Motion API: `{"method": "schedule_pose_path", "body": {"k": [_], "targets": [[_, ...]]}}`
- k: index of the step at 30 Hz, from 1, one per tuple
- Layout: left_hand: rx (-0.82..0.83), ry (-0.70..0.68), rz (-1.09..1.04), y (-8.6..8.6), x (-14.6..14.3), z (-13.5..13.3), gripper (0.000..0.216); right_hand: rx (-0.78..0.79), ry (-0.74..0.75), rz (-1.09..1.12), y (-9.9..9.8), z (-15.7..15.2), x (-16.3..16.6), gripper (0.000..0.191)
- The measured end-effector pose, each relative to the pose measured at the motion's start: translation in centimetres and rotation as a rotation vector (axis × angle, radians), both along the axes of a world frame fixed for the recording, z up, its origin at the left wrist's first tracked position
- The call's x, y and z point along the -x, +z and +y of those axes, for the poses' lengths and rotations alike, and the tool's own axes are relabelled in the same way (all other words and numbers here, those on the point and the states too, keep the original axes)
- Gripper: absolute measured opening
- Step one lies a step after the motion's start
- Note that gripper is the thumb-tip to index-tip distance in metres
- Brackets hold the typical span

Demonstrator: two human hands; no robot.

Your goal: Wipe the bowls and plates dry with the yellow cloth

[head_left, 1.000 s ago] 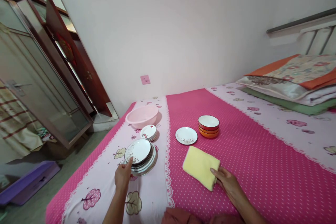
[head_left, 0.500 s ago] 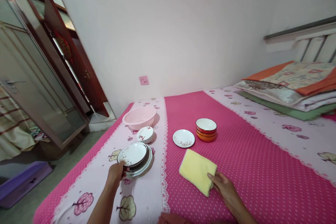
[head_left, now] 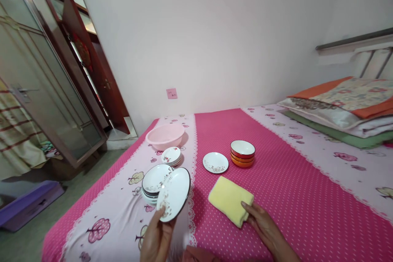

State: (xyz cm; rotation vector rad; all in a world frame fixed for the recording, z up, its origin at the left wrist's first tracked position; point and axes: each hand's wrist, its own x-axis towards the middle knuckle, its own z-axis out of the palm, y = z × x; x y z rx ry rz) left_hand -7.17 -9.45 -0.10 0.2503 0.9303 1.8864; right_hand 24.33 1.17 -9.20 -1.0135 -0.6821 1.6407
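My left hand (head_left: 159,229) grips a white plate (head_left: 175,194) by its lower rim. The plate is dark-edged with a brown floral print, and it is tilted up in front of a stack of plates (head_left: 155,178), hiding part of it. My right hand (head_left: 259,219) pinches the right edge of a folded yellow cloth (head_left: 230,198) between thumb and fingers. Beyond the cloth a single floral plate (head_left: 215,163) lies on the bed. Close to its right stands a stack of orange-red bowls (head_left: 242,153) with white insides.
Behind the plates are a pile of small floral dishes (head_left: 171,155) and a pink basin (head_left: 166,136). Folded bedding (head_left: 346,106) lies at the right on the pink bedspread (head_left: 307,204). A purple tub (head_left: 29,204) rests on the floor at left.
My left hand has lifted the top plate off the stack and moved it right, tilting it. My right hand keeps its hold on the cloth. The view has shifted slightly.
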Motion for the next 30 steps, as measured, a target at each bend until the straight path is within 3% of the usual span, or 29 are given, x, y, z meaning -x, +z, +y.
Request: {"method": "schedule_pose_path", "body": {"k": [4, 7, 10, 14, 17, 19, 22, 25, 27, 30], "targets": [[-0.252, -0.328, -0.162, -3.5, -3.1, -0.7, 0.07, 0.039, 0.004, 0.038, 0.7, -1.2, -0.8, 0.043], [-0.352, -0.497, -0.222, -4.7, -3.7, -1.1, 0.062, 0.126, -0.039, 0.02, 1.3, -2.4, -2.0, 0.036], [-0.311, -0.526, -0.249, -4.6, -4.2, -1.6, 0.045, 0.122, -0.151, -0.055, 3.2, -3.5, -3.1, 0.044], [-0.192, -0.418, -0.214, -3.7, -5.7, -2.0, 0.031, -0.006, -0.331, -0.128, 8.5, -5.2, -3.4, 0.062], [-0.134, -0.368, -0.208, -3.5, -6.8, -2.0, 0.029, -0.194, -0.335, -0.287, 12.4, -7.3, -2.3, 0.063], [-0.156, -0.382, -0.23, -3.5, -7.4, -2.0, 0.034, -0.394, -0.308, -0.5, 13.9, -8.8, -1.1, 0.052], [-0.243, -0.48, -0.286, -2.9, -8.3, -2.2, 0.05, -0.859, -0.238, -0.783, 14.5, -10.3, 0.9, 0.038], [-0.317, -0.588, -0.306, -1.5, -9.2, -2.5, 0.063, -1.327, -0.076, -1.022, 14.4, -10.5, 2.6, 0.052], [-0.339, -0.624, -0.294, -0.8, -9.6, -2.6, 0.067, -1.458, 0.068, -1.197, 14.2, -10.4, 3.1, 0.056], [-0.336, -0.654, -0.282, -0.7, -9.9, -2.6, 0.067, -1.438, 0.285, -1.395, 14.0, -10.6, 3.0, 0.049]]}}
